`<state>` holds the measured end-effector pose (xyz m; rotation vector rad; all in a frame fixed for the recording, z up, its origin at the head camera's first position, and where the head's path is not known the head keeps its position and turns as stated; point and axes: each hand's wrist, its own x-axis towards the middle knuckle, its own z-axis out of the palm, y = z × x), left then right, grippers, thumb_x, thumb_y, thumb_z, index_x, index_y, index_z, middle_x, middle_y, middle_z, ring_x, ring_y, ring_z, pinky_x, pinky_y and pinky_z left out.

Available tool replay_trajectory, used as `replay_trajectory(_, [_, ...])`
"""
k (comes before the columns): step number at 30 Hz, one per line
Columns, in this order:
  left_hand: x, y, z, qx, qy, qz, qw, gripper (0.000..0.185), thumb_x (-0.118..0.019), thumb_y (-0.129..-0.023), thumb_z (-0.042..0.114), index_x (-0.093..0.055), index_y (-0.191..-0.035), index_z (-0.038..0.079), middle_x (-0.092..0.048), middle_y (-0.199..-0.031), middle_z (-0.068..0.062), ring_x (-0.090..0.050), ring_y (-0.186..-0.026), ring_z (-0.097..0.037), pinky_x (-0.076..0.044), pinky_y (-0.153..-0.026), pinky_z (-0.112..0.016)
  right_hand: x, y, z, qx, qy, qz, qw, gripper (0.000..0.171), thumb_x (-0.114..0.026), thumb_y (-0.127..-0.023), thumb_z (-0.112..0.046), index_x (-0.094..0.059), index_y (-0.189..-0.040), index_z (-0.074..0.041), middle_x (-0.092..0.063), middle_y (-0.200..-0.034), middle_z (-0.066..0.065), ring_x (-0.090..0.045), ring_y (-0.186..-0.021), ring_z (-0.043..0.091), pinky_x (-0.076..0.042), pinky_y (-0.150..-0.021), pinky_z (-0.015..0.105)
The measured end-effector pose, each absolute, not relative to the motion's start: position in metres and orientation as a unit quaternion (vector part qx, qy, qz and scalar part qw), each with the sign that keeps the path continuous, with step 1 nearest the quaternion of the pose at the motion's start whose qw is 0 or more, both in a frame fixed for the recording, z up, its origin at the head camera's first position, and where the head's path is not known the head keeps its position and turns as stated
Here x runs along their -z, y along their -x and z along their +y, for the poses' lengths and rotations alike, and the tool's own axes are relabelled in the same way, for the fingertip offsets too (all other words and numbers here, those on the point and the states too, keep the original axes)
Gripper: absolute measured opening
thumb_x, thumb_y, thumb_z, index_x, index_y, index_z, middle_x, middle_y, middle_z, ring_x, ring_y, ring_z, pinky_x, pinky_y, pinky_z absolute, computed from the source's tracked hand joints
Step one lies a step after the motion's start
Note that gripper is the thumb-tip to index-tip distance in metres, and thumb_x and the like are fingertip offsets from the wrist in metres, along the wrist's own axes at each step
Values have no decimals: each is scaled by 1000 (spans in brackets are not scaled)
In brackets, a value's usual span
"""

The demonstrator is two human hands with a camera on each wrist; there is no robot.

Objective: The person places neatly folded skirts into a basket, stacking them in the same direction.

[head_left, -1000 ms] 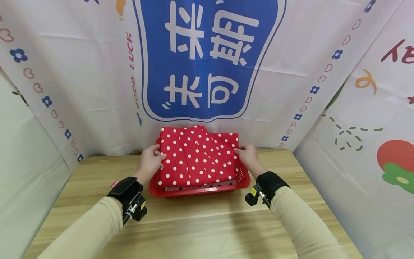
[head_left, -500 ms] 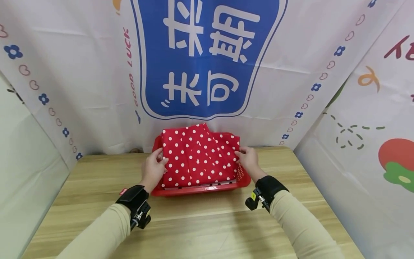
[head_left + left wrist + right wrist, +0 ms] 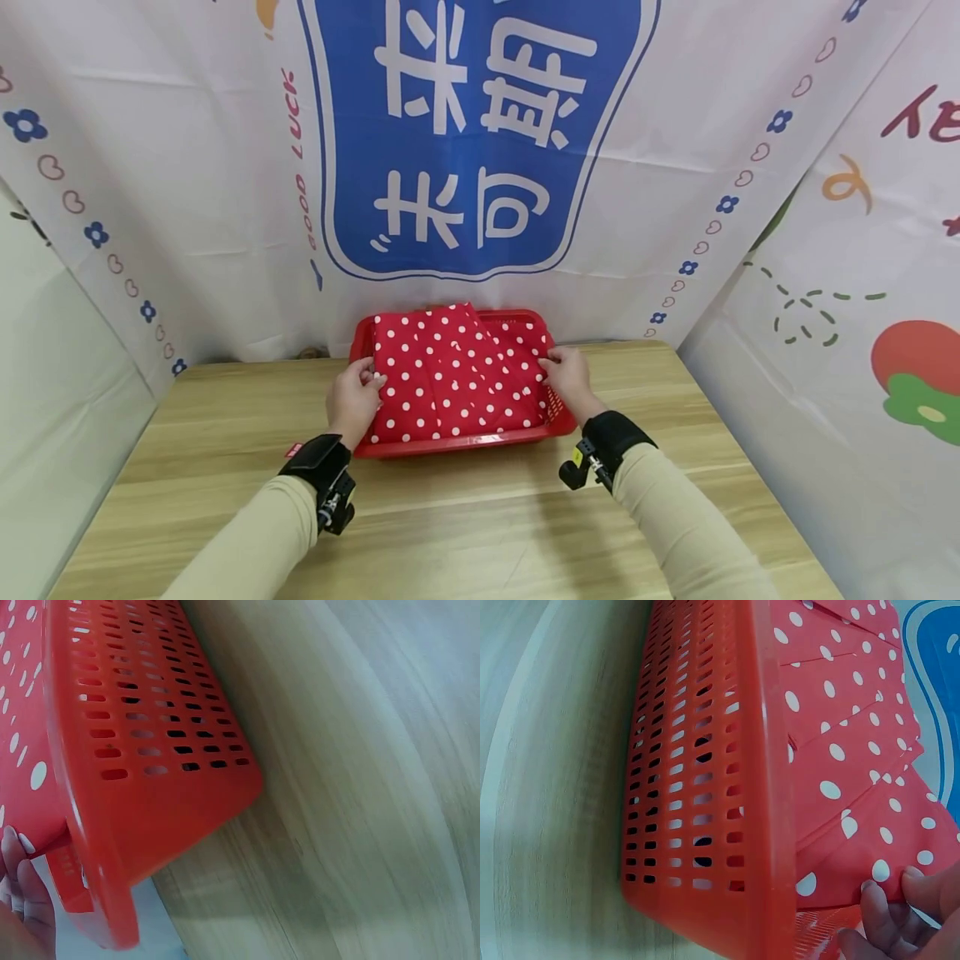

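Observation:
A folded red cloth with white polka dots lies inside a red plastic basket, its top layer creased diagonally. My left hand pinches the cloth's left edge, inside the basket's left end. In the left wrist view only the fingertips of this hand show, at the cloth's corner. At the opposite end, my right hand pinches the cloth's right edge between thumb and fingers. The right wrist view shows the thumb and index finger of that hand at the edge, just above the basket's slotted end wall.
The basket stands at the back of a wooden table, close to a white printed curtain with a blue panel. More printed fabric hangs along the right side. A small red tag shows beside the left wrist strap.
Both hands have lowered the cloth deeper into the basket, so its back rim now shows. The left hand has shifted slightly rightward and down. Pale dotted fabric under the front edge is now covered.

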<state>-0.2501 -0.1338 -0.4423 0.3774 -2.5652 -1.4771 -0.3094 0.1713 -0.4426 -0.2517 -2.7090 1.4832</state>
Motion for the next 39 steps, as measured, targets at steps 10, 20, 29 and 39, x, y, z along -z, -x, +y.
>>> replay_trajectory(10, [445,254,-130,492,-146,-855,78,44,-57,-98,10,-48,-139,-3,-58,-96,-17,-59,-74,-24,-56,-76,-40,443,308,165,-412,104,-905,19,32,-61,-96,-7,-62,-126,4,-63,-116,21,-60,-97,31,-54,-87,41])
replay_trajectory(20, [447,255,-126,484,-134,-861,83,42,-54,-99,7,-47,-139,-4,-61,-108,-21,-62,-78,-30,-54,-84,-44,446,306,171,-377,112,-919,25,31,-59,-97,-11,-64,-125,2,-65,-115,19,-59,-96,30,-55,-85,41])
replay_trajectory(29, [441,257,-128,481,-91,-870,68,41,-51,-101,11,-46,-138,-5,-58,-121,-23,-57,-101,-35,-49,-91,-46,443,302,181,-375,133,-917,22,35,-58,-98,-16,-60,-129,0,-65,-117,19,-61,-99,30,-54,-87,42])
replay_trajectory(39, [425,235,-145,365,37,-929,56,55,-55,-98,16,-36,-143,-9,-37,-143,-31,-30,-131,-49,-30,-106,-64,429,283,168,-263,-45,-962,49,50,-64,-95,-23,-52,-138,-1,-49,-139,22,-44,-127,38,-41,-103,51])
